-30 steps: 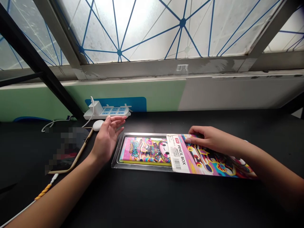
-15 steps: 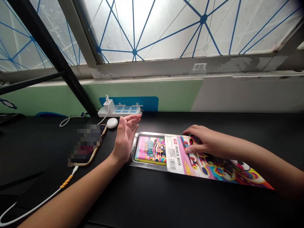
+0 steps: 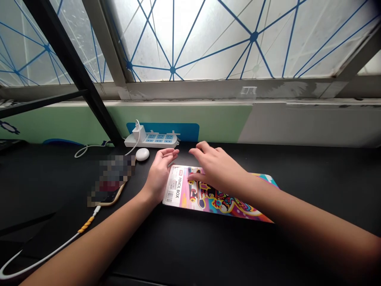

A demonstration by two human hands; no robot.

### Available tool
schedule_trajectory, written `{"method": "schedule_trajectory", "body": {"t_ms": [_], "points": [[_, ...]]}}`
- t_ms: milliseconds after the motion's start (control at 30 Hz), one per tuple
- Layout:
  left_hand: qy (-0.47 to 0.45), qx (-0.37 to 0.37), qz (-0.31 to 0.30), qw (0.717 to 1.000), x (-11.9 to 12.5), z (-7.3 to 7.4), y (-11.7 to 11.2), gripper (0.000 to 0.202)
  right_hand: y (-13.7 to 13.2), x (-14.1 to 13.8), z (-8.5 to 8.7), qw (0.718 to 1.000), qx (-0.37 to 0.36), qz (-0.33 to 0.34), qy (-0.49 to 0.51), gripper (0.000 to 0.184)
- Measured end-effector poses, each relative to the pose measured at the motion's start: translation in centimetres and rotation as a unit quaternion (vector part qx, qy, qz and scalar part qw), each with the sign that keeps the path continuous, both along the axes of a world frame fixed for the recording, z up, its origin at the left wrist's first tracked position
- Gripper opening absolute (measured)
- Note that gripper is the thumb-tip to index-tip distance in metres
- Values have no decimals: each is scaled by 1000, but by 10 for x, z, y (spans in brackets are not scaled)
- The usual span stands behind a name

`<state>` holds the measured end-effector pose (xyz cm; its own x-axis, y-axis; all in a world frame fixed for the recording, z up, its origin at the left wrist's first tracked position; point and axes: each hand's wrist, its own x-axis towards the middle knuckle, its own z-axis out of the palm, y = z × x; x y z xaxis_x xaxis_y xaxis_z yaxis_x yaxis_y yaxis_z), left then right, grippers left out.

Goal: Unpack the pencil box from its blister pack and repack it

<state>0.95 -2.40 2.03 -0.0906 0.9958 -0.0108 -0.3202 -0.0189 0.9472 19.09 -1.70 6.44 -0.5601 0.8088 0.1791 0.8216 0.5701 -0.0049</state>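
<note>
A colourful printed card [image 3: 178,202] marked "PENCIL BOX" lies flat on the black table, a white barcode label at its left end. My left hand [image 3: 160,172] is at that left end, its edge against the package and its fingers stretched out, holding nothing. Over the card, my right hand [image 3: 217,165] has its thumb and fingers apart; the thumb is close to the printed face, and whether it touches I cannot tell. The right forearm covers part of the card's right side. The clear tray and pink pencil box are hidden from view.
Left of my hands lies a phone [image 3: 117,190], its screen blurred out, on a white charging cable [image 3: 59,245]. A white round case [image 3: 142,154] sits behind it, near a power strip [image 3: 159,139] against the wall. A black frame post [image 3: 74,71] slants at left.
The card has slid left, covering the clear tray and pink pencil box that showed before. My right hand has moved left with it and risen off its surface. My left hand has stayed nearly in place.
</note>
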Motion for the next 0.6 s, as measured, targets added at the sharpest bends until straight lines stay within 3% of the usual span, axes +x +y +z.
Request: {"method": "schedule_trajectory", "body": {"t_ms": [100,200,333,433,600], "points": [[-4,-78,-11,997,-1,0,-1,40,-12,41,-12,985,133,27,107,24],[0,-108,-21,994,-1,2,-1,50,-22,89,-24,974,152,23,168,28],[0,-96,-28,995,1,2,1,46,-21,134,-25,967,88,-34,237,24],[7,-104,-28,994,2,1,4,39,-16,145,-21,949,40,-74,304,21],[48,-100,-27,993,1,-4,8,31,-22,133,-27,947,-64,-6,313,20]]}}
